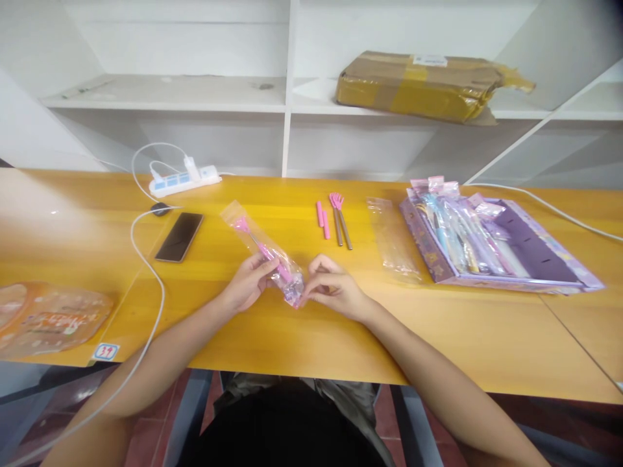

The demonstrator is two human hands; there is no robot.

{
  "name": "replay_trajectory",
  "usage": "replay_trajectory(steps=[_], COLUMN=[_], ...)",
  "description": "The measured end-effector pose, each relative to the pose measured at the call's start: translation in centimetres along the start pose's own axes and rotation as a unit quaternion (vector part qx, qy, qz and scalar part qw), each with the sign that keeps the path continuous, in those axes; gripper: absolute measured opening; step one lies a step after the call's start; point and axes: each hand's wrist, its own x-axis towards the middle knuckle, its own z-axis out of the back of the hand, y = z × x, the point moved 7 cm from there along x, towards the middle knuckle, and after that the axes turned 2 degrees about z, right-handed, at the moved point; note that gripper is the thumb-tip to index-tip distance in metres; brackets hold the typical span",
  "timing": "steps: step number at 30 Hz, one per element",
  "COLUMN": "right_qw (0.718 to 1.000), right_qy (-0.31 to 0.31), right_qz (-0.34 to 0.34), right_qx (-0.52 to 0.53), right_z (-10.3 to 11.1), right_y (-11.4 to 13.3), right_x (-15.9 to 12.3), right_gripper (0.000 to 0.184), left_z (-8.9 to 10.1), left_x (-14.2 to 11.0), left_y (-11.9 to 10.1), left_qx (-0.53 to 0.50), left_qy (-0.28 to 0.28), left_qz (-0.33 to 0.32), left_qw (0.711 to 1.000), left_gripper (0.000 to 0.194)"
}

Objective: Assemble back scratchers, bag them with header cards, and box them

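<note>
A clear plastic bag (253,237) with a pink back scratcher (265,251) inside lies slantwise above the table. My left hand (254,280) is closed around its middle, thumb on top. At the bag's lower end, where something pink and purple is bunched up, my right hand (333,285) pinches the edge between thumb and finger. Beyond my hands are two pink handle sleeves (323,220) and, beside them, metal rods with pink claw heads (341,217). Several flat clear bags (392,240) lie to the right of these.
On the right stands a purple box (525,282) holding several bagged items. A phone (179,237), a white power strip (185,179) and a trailing cable (163,285) are on the left, with an orange clear pouch (58,321). A taped carton (413,84) rests on the shelf.
</note>
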Motion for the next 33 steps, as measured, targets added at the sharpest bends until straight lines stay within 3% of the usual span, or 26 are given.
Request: replay_trajectory(steps=[4,8,11,16,22,27,30,33], right_qw=[0.999,0.998,0.998,0.996,0.995,0.988,0.991,0.993], right_qy=[-0.003,0.006,-0.008,-0.049,-0.066,-0.115,-0.092,-0.033], right_qz=[0.039,0.054,0.027,-0.035,-0.054,0.006,-0.037,-0.105], right_qx=[0.004,-0.029,-0.052,-0.06,-0.051,-0.1,-0.095,-0.045], right_z=[0.2,-0.1,-0.1,0.0,-0.1,1.2,1.5,0.7], right_y=[1.1,1.5,0.8,-0.8,-1.3,0.4,-0.1,-1.7], right_x=[0.0,0.0,0.0,-0.2,-0.5,-0.2,0.0,-0.1], right_gripper=[0.012,0.014,0.017,0.035,0.037,0.041,0.054,0.041], left_z=[0.3,-0.1,-0.3,-0.7,-1.9,-1.1,-0.7,-0.7], left_x=[0.1,0.0,-0.1,-0.2,-0.3,0.0,0.1,0.1], left_y=[0.3,0.4,0.6,1.3,2.2,1.9,1.7,1.4], left_qx=[0.066,0.123,0.138,0.125,0.141,0.148,0.142,0.131], left_qy=[-0.014,0.006,0.012,0.034,0.118,0.08,0.067,0.062], left_qz=[-0.013,-0.061,-0.073,-0.039,-0.018,-0.049,-0.052,-0.056], left_qw=[0.998,0.991,0.988,0.991,0.983,0.985,0.986,0.988], left_gripper=[0.033,0.037,0.038,0.039,0.04,0.032,0.035,0.044])
